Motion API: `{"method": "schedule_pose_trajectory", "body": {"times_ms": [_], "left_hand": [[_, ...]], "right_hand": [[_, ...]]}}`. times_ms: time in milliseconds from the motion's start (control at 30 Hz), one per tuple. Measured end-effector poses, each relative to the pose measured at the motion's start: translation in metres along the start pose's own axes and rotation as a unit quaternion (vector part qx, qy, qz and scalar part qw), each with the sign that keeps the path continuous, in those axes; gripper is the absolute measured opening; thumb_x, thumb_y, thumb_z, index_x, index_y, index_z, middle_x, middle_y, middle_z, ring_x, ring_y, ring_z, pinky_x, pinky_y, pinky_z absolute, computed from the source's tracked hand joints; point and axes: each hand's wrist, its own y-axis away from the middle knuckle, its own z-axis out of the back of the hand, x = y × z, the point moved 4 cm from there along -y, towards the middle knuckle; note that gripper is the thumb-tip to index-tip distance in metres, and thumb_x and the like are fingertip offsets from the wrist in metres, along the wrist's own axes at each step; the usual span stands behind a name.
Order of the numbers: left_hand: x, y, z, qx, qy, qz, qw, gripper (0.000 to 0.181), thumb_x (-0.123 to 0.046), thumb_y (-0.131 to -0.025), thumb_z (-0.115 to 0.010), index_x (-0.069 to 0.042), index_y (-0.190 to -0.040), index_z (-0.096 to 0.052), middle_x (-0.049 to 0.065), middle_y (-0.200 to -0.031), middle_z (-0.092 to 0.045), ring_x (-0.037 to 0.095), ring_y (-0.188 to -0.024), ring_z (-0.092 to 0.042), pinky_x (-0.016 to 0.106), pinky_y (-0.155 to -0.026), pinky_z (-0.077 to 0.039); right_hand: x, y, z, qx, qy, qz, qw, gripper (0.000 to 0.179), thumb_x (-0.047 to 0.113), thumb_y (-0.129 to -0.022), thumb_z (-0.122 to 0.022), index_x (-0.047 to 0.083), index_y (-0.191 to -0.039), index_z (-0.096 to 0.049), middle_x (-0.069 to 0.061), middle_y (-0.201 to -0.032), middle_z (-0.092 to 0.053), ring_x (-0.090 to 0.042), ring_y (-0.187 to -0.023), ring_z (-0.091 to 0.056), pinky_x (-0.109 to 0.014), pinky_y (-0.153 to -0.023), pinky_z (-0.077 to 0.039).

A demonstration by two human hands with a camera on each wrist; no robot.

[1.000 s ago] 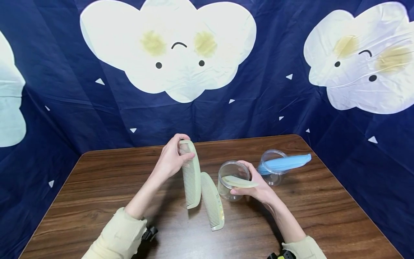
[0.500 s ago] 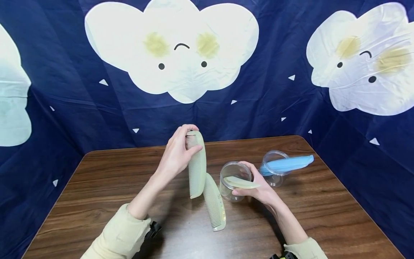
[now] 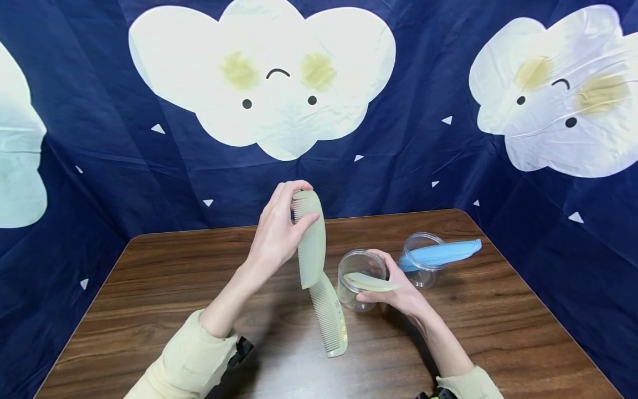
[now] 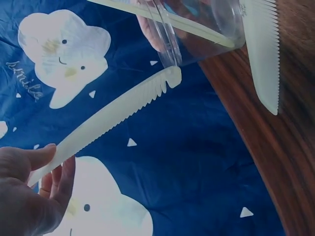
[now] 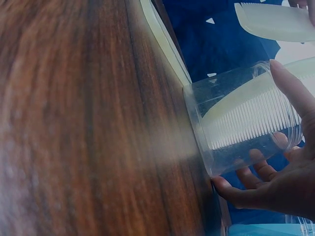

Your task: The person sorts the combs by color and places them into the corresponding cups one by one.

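My left hand (image 3: 279, 230) pinches a pale green comb (image 3: 313, 244) near its top end and holds it upright above the table. In the left wrist view that raised comb (image 4: 108, 115) slants across, its lower end near the jar's rim. My right hand (image 3: 396, 285) grips a clear plastic jar (image 3: 349, 293) that stands on the table. One pale comb (image 5: 251, 113) leans inside this jar, its end sticking out past the rim. Beside the jar a second pale comb (image 3: 329, 316) with a small printed pattern lies on the table, partly overlapped by the raised one in the head view.
Behind my right hand stands another clear jar (image 3: 422, 279) with a blue comb (image 3: 443, 254) leaning out to the right. The brown wooden table (image 3: 164, 288) ends at a dark blue cloth (image 3: 423, 149) with white clouds.
My left hand has raised its comb off the table and carried it slightly to the right, toward the jar. My right hand, the held jar and the other combs look the same.
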Motion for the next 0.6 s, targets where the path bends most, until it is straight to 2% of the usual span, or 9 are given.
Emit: {"method": "schedule_pose_trajectory", "body": {"times_ms": [233, 433, 600], "left_hand": [[-0.012, -0.004, -0.002, -0.016, 0.005, -0.031, 0.9994, 0.048, -0.010, -0.089, -0.079, -0.017, -0.131, -0.057, 0.006, -0.118, -0.060, 0.021, -0.081, -0.055, 0.032, -0.069, -0.049], [-0.025, -0.006, -0.005, -0.026, 0.016, -0.056, 0.9980, 0.047, -0.009, -0.090, -0.079, -0.015, -0.131, -0.057, 0.006, -0.119, -0.060, 0.021, -0.091, -0.060, 0.030, -0.070, -0.056], [-0.034, -0.008, -0.010, -0.036, 0.020, -0.077, 0.9962, 0.046, -0.009, -0.090, -0.079, -0.014, -0.130, -0.057, 0.007, -0.117, -0.060, 0.020, -0.090, -0.063, 0.029, -0.068, -0.057]], "right_hand": [[-0.001, 0.000, 0.001, 0.001, 0.001, 0.000, 1.0000, 0.099, 0.021, -0.070, -0.094, 0.021, -0.151, -0.037, -0.012, -0.154, -0.047, -0.038, -0.145, -0.043, -0.057, -0.118, -0.032], [0.000, 0.000, 0.001, 0.004, -0.002, 0.000, 1.0000, 0.098, 0.021, -0.071, -0.094, 0.020, -0.151, -0.037, -0.012, -0.155, -0.046, -0.038, -0.145, -0.042, -0.059, -0.119, -0.031], [0.001, 0.000, 0.000, 0.006, -0.003, 0.001, 1.0000, 0.099, 0.022, -0.071, -0.094, 0.020, -0.151, -0.036, -0.012, -0.154, -0.048, -0.036, -0.144, -0.044, -0.056, -0.118, -0.033]]}}
